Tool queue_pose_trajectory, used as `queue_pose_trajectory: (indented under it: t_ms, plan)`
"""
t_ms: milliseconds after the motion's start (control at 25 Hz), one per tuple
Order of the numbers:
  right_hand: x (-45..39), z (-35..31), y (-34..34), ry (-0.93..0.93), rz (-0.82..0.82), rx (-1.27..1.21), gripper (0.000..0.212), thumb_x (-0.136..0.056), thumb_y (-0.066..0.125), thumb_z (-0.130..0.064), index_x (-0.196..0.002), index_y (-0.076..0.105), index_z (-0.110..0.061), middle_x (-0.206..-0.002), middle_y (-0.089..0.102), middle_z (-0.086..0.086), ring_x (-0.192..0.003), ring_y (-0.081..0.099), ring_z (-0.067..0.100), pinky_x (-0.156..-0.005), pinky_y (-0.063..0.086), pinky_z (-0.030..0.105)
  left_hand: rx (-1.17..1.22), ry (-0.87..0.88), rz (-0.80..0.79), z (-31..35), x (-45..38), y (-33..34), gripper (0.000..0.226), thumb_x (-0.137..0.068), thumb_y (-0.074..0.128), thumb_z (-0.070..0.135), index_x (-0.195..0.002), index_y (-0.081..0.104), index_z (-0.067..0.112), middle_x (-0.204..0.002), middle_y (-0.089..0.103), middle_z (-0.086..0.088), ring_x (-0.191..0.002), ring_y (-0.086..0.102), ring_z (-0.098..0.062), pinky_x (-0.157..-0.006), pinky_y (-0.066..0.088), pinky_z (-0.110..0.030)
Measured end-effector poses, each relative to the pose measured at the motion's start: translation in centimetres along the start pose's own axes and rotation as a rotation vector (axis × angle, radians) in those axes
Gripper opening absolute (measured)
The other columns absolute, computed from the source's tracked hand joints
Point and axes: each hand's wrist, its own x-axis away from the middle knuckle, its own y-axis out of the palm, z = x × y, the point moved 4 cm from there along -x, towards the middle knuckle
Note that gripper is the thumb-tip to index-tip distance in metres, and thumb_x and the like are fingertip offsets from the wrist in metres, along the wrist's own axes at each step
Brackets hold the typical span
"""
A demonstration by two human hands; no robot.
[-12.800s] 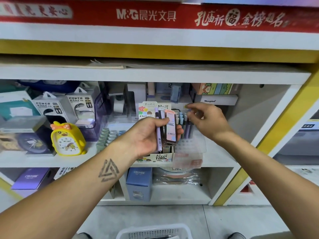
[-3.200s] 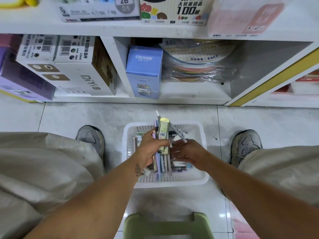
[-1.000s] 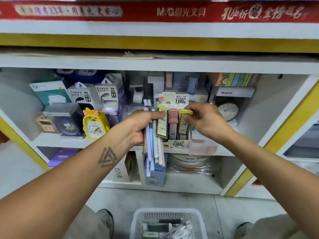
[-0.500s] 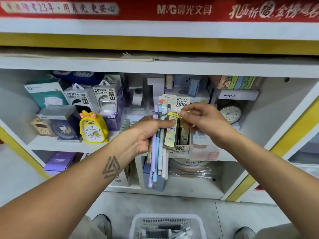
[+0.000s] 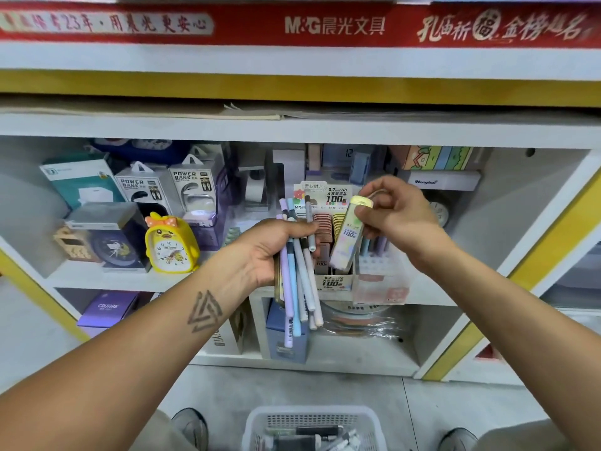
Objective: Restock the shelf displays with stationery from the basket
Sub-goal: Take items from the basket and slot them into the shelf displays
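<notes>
My left hand [image 5: 270, 247] grips a bundle of pastel pens [image 5: 297, 288] in front of the middle shelf, their lower ends hanging past the shelf edge. My right hand [image 5: 398, 216] pinches a yellow-capped pencil lead case [image 5: 348, 237] by its top, tilted, just above the lead display box [image 5: 335, 281]. That box stands on the shelf with rows of pink and yellow cases inside. The white basket [image 5: 312, 418] sits on the floor between my feet, with more stationery in it.
A yellow duck alarm clock [image 5: 170, 245], power bank boxes [image 5: 192, 187] and other boxed clocks fill the shelf's left part. A clear pen holder [image 5: 380, 271] stands right of the display box. Boxes and wrapped rolls lie on the lower shelf.
The yellow-capped lead case has passed from my left hand's bundle to my right hand, which now holds it apart over the display box. My left hand keeps only the pens.
</notes>
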Motion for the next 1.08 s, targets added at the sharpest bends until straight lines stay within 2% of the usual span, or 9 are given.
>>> queue_pose_trajectory:
  t_ms: [80, 200, 480, 640, 680, 760, 880, 1000, 1080]
  plan:
    - [0.1, 0.2, -0.1, -0.141, -0.036, 0.312, 0.023, -0.090, 0.072, -0.008, -0.095, 0.059, -0.027, -0.090, 0.067, 0.004, -0.068, 0.064, 0.021, -0.062, 0.060, 0.043, -0.038, 0.015, 0.020, 0.2, 0.0, -0.5, 0.004, -0.086, 0.069, 0.010, -0.083, 0.067, 0.009, -0.068, 0.067, -0.008, -0.055, 0.066, -0.021, -0.057, 0.058, -0.033]
    - [0.7, 0.8, 1.1, -0.307, -0.116, 0.634, 0.028, -0.089, 0.073, -0.019, -0.096, 0.051, -0.035, -0.086, 0.062, -0.012, -0.072, 0.061, 0.012, -0.068, 0.056, 0.043, -0.059, 0.019, 0.010, 0.2, 0.0, -0.4, 0.005, -0.084, 0.071, 0.010, -0.085, 0.067, 0.007, -0.069, 0.068, -0.009, -0.055, 0.067, -0.021, -0.055, 0.058, -0.033]
    - [0.3, 1.2, 0.9, -0.344, -0.101, 0.735, 0.028, -0.090, 0.072, -0.020, -0.100, 0.051, -0.035, -0.086, 0.065, -0.010, -0.081, 0.062, 0.018, -0.072, 0.054, 0.042, -0.103, 0.037, -0.077, 0.0, 0.0, 0.5, 0.006, -0.073, 0.077, 0.014, -0.070, 0.077, 0.009, -0.070, 0.068, -0.013, -0.058, 0.066, -0.023, -0.054, 0.056, -0.030]
    - [0.7, 1.3, 1.8, -0.414, -0.186, 0.830, 0.008, -0.095, 0.065, -0.020, -0.101, 0.070, -0.021, -0.094, 0.068, -0.005, -0.085, 0.062, 0.019, -0.076, 0.053, 0.040, -0.110, 0.053, -0.117, 0.1, -0.1, 1.0, 0.015, -0.071, 0.078, 0.014, -0.082, 0.073, 0.006, -0.071, 0.067, -0.013, -0.059, 0.066, -0.025, -0.055, 0.056, -0.031]
    - [0.5, 1.2, 1.6, -0.370, -0.137, 0.749, 0.011, -0.096, 0.065, -0.021, -0.102, 0.073, -0.018, -0.094, 0.069, -0.005, -0.083, 0.063, 0.017, -0.075, 0.053, 0.037, -0.114, 0.053, -0.135, 0.1, -0.1, 1.2, 0.020, -0.073, 0.078, 0.013, -0.089, 0.071, 0.004, -0.071, 0.067, -0.013, -0.060, 0.066, -0.025, -0.056, 0.056, -0.032]
    - [-0.2, 0.8, 0.5, -0.112, -0.026, 0.319, 0.015, -0.097, 0.065, -0.023, -0.107, 0.073, -0.015, -0.088, 0.072, -0.005, -0.072, 0.063, 0.012, -0.067, 0.052, 0.030, -0.130, 0.048, -0.190, -0.1, -0.2, 1.8, 0.019, -0.078, 0.076, 0.012, -0.094, 0.069, 0.005, -0.072, 0.066, -0.013, -0.061, 0.065, -0.025, -0.059, 0.056, -0.032]
    - [-0.6, 0.7, -0.1, 0.175, -0.035, -0.203, 0.021, -0.096, 0.066, -0.023, -0.111, 0.068, -0.008, -0.083, 0.074, 0.004, -0.065, 0.063, 0.016, -0.057, 0.050, 0.026, -0.141, 0.038, -0.271, -0.4, -0.1, 3.2, 0.006, -0.079, 0.076, 0.012, -0.084, 0.074, 0.013, -0.074, 0.066, -0.012, -0.062, 0.065, -0.024, -0.062, 0.057, -0.033]
    - [-0.5, 0.5, -0.7, 0.218, -0.058, -0.366, 0.018, -0.093, 0.069, -0.010, -0.109, 0.067, -0.002, -0.076, 0.072, 0.008, -0.058, 0.060, 0.015, -0.055, 0.051, 0.023, -0.161, 0.027, -0.311, -0.6, -0.3, 4.6, 0.002, -0.081, 0.074, 0.015, -0.083, 0.075, 0.014, -0.074, 0.067, -0.011, -0.063, 0.066, -0.023, -0.059, 0.056, -0.031]
    - [-1.0, 0.4, -2.1, 0.172, 0.045, -0.416, 0.012, -0.091, 0.067, -0.001, -0.104, 0.066, -0.001, -0.072, 0.071, 0.011, -0.054, 0.059, 0.017, -0.051, 0.050, 0.024, -0.139, 0.014, -0.285, -0.5, -0.7, 5.0, 0.008, -0.085, 0.071, 0.015, -0.079, 0.074, 0.011, -0.071, 0.067, -0.012, -0.062, 0.066, -0.023, -0.058, 0.057, -0.031]
